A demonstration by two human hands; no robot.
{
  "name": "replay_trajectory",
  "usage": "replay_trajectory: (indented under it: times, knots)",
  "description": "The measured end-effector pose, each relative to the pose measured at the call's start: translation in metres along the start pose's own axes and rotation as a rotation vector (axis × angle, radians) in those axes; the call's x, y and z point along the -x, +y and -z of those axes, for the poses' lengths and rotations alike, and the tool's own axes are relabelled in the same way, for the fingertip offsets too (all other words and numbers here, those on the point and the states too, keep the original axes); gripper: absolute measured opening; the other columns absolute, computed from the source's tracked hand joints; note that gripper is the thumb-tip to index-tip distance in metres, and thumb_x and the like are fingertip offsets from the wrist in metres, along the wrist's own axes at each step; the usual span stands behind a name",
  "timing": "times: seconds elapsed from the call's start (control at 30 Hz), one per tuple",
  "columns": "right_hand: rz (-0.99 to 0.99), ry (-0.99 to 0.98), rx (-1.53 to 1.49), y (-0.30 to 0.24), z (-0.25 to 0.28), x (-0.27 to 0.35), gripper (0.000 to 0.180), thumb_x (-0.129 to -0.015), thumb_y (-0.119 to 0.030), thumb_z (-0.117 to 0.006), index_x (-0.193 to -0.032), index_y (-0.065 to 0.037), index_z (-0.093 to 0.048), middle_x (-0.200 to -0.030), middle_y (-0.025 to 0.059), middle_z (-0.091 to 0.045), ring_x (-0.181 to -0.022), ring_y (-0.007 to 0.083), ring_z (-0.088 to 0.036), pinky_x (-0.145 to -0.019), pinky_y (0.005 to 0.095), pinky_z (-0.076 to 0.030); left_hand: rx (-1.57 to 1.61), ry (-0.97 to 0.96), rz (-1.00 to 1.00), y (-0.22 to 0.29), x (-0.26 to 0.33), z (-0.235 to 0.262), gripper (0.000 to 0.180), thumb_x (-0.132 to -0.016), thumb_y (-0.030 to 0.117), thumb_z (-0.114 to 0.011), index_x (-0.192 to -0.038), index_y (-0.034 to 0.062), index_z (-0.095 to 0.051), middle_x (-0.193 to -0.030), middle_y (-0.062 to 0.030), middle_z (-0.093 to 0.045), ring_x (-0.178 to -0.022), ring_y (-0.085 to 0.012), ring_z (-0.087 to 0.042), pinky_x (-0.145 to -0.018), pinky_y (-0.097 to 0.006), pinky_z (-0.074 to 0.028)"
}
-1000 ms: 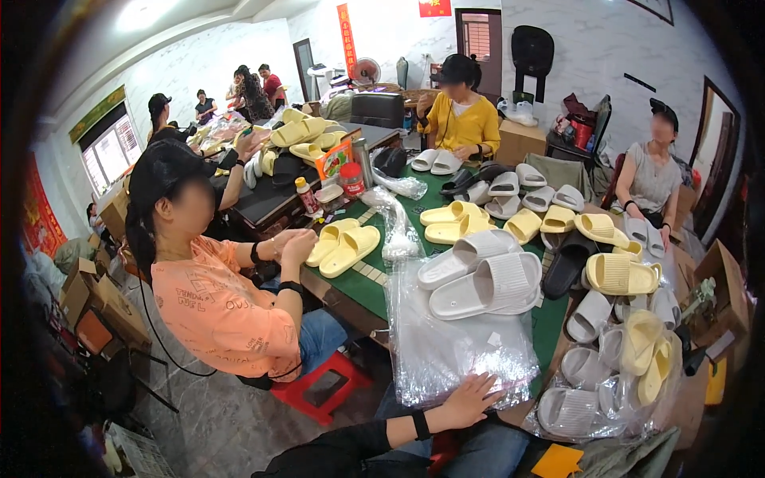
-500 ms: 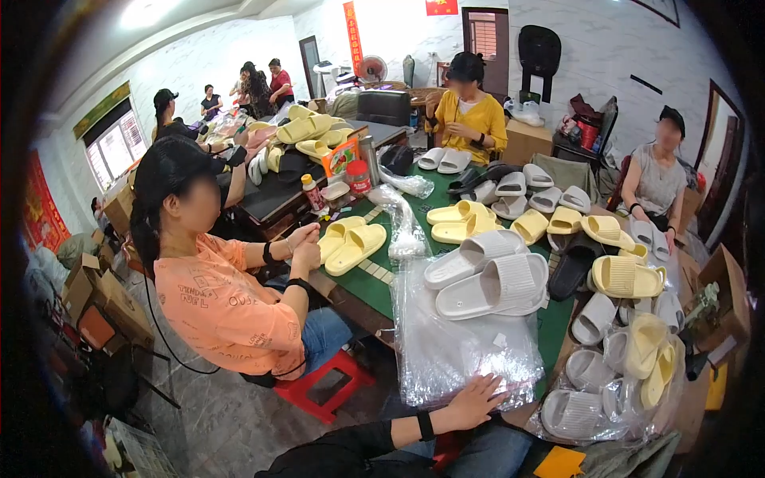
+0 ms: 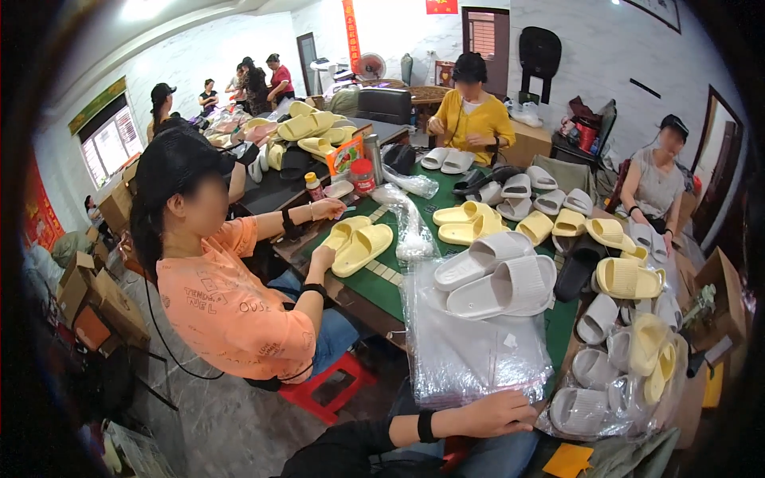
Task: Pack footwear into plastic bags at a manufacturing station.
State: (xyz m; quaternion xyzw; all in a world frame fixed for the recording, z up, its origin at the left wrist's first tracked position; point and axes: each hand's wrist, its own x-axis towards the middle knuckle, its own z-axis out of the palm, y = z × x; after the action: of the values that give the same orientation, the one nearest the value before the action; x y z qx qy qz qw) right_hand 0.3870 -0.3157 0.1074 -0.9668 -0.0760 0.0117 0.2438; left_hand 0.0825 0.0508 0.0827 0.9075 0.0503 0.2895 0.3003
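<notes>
My left hand is at the front edge of a stack of clear plastic bags, near its right corner. Its fingers are bent and drawn together; what they pinch, if anything, is hidden. A black band circles the wrist below a black sleeve. My right hand is out of view. On the far part of the stack rests a pair of light grey slides, ribbed across the strap. Bagged grey slides lie just right of my hand.
On the left, a co-worker in an orange shirt touches yellow slides. Opposite, a person in yellow sits behind white slides. More grey, yellow and black slides crowd the right side, near a cardboard box.
My left hand has slid right along the bags, and its spread fingers have curled in. The orange-shirted co-worker's hands have parted, one now at the yellow slides. The view has shifted slightly.
</notes>
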Motion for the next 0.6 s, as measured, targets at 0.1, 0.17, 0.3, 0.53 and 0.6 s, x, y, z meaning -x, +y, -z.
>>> replay_trajectory:
  times: [0.1,0.17,0.3,0.53,0.6]
  knots:
    - [0.034,0.002,-0.598,-0.021,0.014,0.04,0.043,-0.098,-0.031,-0.044,-0.133,-0.006,-0.048,-0.131,0.0162,-0.051,-0.121,0.0301,-0.048,-0.1,0.0361,-0.038,0.069,0.238,-0.14,0.026,-0.011,0.037,0.029,-0.091,0.025,-0.06,-0.109,0.0023,-0.058,-0.092,-0.0114,-0.054,-0.083,-0.0279,-0.054,-0.073,-0.038,-0.044]
    - [0.42,-0.198,-0.201,-0.131,0.032,0.123,0.034,-0.098,-0.017,-0.044,-0.129,-0.004,-0.05,-0.128,0.0158,-0.054,-0.118,0.0249,-0.051,-0.097,0.0339,-0.039,0.131,0.52,-0.187,0.039,0.001,0.056,0.029,-0.091,0.023,-0.059,-0.106,-0.0016,-0.06,-0.094,-0.0137,-0.057,-0.081,-0.0275,-0.055,-0.073,-0.038,-0.044]
    - [0.788,-0.768,-0.337,-0.158,0.021,0.164,0.026,-0.095,-0.009,-0.051,-0.119,-0.002,-0.057,-0.11,0.0135,-0.064,-0.099,0.0222,-0.061,-0.088,0.0311,-0.046,0.199,0.805,-0.371,0.071,0.013,0.095,0.028,-0.091,0.025,-0.059,-0.103,-0.0003,-0.063,-0.096,-0.013,-0.059,-0.084,-0.0259,-0.058,-0.077,-0.038,-0.046]
    - [0.838,-0.718,-0.448,-0.185,-0.027,0.176,0.016,-0.092,-0.007,-0.056,-0.104,0.002,-0.063,-0.097,0.011,-0.067,-0.089,0.0197,-0.063,-0.08,0.0291,-0.048,0.064,1.537,-0.885,0.135,0.018,0.134,0.037,-0.096,0.04,-0.044,-0.124,0.0222,-0.059,-0.093,-0.0012,-0.05,-0.088,-0.0224,-0.049,-0.071,-0.036,-0.041]
    - [1.0,-0.715,-0.398,-0.203,-0.028,0.178,0.017,-0.091,-0.008,-0.056,-0.106,0.0,-0.063,-0.096,0.0137,-0.066,-0.089,0.026,-0.064,-0.082,0.0317,-0.048,0.032,1.546,-0.949,0.156,0.021,0.152,0.031,-0.097,0.031,-0.049,-0.124,0.0238,-0.06,-0.115,-0.0044,-0.055,-0.108,-0.0259,-0.05,-0.079,-0.037,-0.044]
